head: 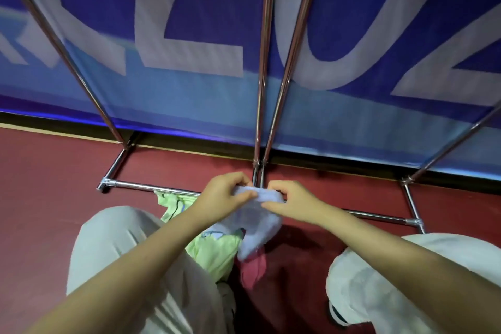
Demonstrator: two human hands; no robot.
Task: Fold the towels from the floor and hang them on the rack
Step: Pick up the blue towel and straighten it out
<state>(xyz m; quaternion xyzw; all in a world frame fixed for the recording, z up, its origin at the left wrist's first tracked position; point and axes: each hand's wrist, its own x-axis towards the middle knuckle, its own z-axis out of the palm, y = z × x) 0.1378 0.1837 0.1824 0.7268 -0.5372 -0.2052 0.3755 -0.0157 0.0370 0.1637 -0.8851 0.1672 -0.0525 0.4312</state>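
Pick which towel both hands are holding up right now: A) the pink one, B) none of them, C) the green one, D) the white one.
D: the left hand and the right hand both pinch the top edge of the white towel, while the green towel and the pink towel lie below it on the red floor.

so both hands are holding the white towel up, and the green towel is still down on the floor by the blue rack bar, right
Not quite: the rack bar is shiny silver metal, not blue; the blue is the banner behind it. The rest holds in the head view: the left hand and right hand hold the white towel, and the green towel lies on the floor.
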